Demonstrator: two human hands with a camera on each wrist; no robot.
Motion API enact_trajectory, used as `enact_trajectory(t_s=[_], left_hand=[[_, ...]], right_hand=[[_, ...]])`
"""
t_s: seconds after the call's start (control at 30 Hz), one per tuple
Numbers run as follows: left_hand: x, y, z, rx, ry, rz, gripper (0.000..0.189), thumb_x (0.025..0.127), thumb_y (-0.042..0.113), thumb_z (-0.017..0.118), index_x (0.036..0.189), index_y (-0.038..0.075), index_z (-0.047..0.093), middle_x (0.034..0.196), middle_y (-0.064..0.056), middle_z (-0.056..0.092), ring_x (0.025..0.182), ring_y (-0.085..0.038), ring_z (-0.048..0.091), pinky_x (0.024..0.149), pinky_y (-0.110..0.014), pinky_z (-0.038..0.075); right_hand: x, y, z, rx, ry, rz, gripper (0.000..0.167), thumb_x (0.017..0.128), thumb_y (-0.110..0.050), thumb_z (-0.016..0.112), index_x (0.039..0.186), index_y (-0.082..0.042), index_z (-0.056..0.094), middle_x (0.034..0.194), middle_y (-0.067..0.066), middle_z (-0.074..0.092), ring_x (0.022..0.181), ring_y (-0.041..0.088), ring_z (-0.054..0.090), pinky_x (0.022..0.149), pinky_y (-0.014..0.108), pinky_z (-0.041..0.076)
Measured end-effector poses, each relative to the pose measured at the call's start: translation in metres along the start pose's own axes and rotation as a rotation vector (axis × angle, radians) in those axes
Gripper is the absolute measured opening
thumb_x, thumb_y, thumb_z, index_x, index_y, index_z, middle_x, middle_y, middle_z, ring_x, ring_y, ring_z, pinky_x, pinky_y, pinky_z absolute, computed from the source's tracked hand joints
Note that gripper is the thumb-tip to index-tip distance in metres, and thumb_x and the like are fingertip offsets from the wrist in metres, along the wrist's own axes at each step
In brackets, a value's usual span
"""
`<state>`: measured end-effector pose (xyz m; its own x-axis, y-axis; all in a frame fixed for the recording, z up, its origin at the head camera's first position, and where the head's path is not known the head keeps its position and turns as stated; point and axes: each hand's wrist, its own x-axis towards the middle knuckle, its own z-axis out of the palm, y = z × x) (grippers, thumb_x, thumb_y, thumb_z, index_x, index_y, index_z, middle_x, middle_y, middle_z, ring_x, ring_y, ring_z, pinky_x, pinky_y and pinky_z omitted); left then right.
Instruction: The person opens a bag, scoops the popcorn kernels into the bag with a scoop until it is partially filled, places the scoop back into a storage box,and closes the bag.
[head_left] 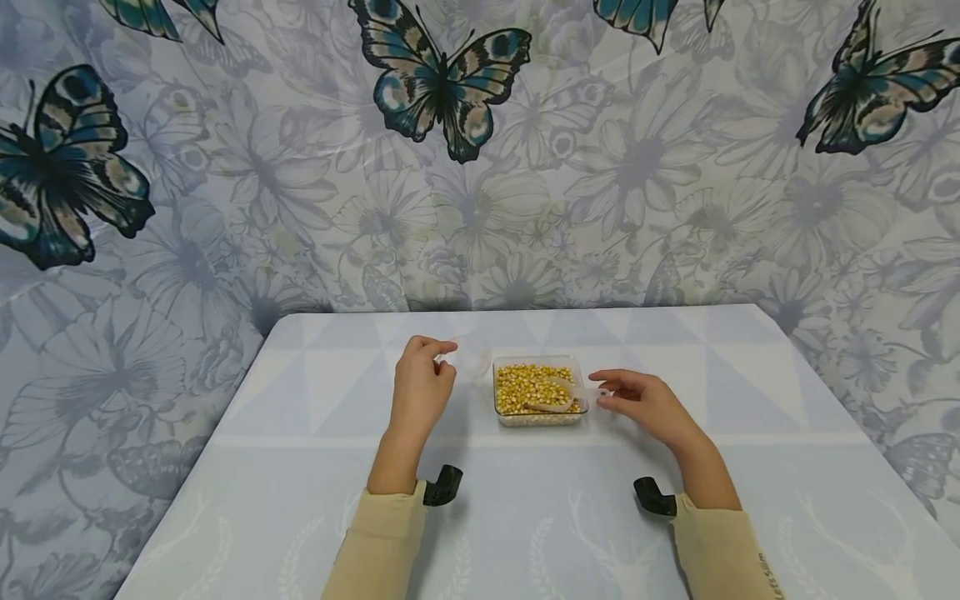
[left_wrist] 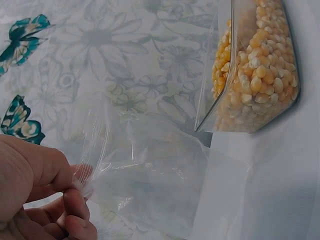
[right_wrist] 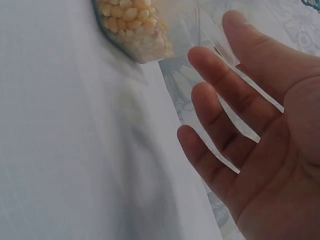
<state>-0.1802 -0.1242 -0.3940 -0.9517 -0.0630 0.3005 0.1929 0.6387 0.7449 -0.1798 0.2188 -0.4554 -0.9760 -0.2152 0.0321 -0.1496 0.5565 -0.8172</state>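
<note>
A clear rectangular container [head_left: 538, 419] of yellow corn kernels [head_left: 528, 385] stands on the table. A see-through scoop [head_left: 561, 407] lies on the kernels, its handle pointing right. My left hand [head_left: 424, 377], left of the container, pinches the top edge of a clear zip bag [left_wrist: 150, 175] between thumb and fingers. The bag hangs slack beside the container in the left wrist view. On the other side, my right hand [head_left: 649, 406] has its fingers extended, with the thumb and index finger spread around the scoop's handle. A gap shows between them in the right wrist view.
The table [head_left: 525, 517] has a pale patterned cover. Behind it hangs a floral cloth [head_left: 480, 225] with butterflies. Black wrist mounts [head_left: 443, 486] stick out at both beige sleeves [head_left: 378, 546].
</note>
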Motion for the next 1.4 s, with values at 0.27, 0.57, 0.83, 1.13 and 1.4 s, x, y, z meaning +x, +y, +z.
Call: enact_trajectory(t_s=[0.27, 0.57, 0.83, 1.13, 1.4], left_hand=[[0.0, 0.0, 0.003, 0.007, -0.021, -0.008, 0.033, 0.087, -0.005, 0.056, 0.114, 0.004, 0.074, 0.109, -0.011, 0.059, 0.073, -0.018, 0.053, 0.063, -0.027, 0.044], [0.0, 0.002, 0.005, 0.026, -0.022, -0.011, 0.034, 0.086, -0.005, 0.057, 0.114, 0.004, 0.074, 0.109, -0.011, 0.06, 0.074, -0.017, 0.053, 0.063, -0.027, 0.044], [0.0, 0.004, 0.004, 0.027, -0.042, -0.015, 0.033, 0.088, -0.004, 0.056, 0.114, 0.004, 0.074, 0.11, -0.011, 0.06, 0.074, -0.018, 0.053, 0.063, -0.028, 0.044], [-0.001, 0.005, 0.004, 0.026, -0.047, -0.021, 0.033, 0.088, -0.004, 0.056, 0.114, 0.004, 0.074, 0.11, -0.01, 0.059, 0.074, -0.018, 0.053, 0.063, -0.028, 0.045], [0.0, 0.005, 0.005, 0.029, -0.055, -0.026, 0.033, 0.088, -0.003, 0.057, 0.115, 0.005, 0.074, 0.111, -0.01, 0.059, 0.075, -0.018, 0.053, 0.064, -0.028, 0.044]], right_hand=[[0.003, 0.0, 0.008, 0.001, 0.042, 0.026, 0.031, 0.089, -0.03, 0.074, 0.117, -0.017, 0.073, 0.109, 0.008, 0.071, 0.082, 0.01, 0.059, 0.069, 0.025, 0.049], [0.005, -0.002, 0.013, 0.072, 0.091, 0.077, 0.031, 0.092, -0.033, 0.071, 0.117, -0.014, 0.073, 0.1, 0.006, 0.073, 0.084, 0.014, 0.065, 0.069, 0.03, 0.051], [0.004, -0.001, 0.007, 0.162, 0.142, 0.106, 0.033, 0.095, -0.033, 0.068, 0.12, -0.011, 0.072, 0.101, -0.002, 0.077, 0.091, 0.018, 0.067, 0.077, 0.033, 0.054], [0.003, -0.007, 0.005, 0.116, 0.173, 0.056, 0.03, 0.096, -0.027, 0.066, 0.119, -0.01, 0.071, 0.1, 0.007, 0.076, 0.091, 0.021, 0.069, 0.073, 0.034, 0.055], [0.001, -0.018, 0.002, -0.041, 0.229, -0.049, 0.023, 0.097, -0.023, 0.065, 0.116, -0.012, 0.072, 0.098, 0.008, 0.076, 0.077, 0.002, 0.063, 0.066, 0.026, 0.053]])
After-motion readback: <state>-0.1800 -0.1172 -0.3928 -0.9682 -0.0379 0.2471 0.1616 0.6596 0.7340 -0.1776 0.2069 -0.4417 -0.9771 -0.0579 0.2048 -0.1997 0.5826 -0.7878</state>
